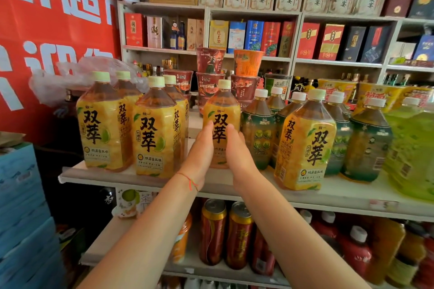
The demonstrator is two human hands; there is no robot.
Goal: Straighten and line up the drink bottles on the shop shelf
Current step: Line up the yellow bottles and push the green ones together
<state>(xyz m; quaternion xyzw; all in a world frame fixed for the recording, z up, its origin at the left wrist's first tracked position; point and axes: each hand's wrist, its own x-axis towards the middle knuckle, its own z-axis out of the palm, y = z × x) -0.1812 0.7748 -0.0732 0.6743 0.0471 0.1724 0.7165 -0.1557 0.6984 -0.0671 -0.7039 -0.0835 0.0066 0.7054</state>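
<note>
Both forearms reach up to the white shelf board (218, 182): the left hand (200, 155) and right hand (237, 155) press straight, closed fingers against either side of a yellow-labelled plastic tea bottle with a pale green cap (222, 124). It stands upright, far back between 2 front rows. Squaring is under way; next, I judge, slide it near, level with the matching bottle (156, 134) at left.
</note>
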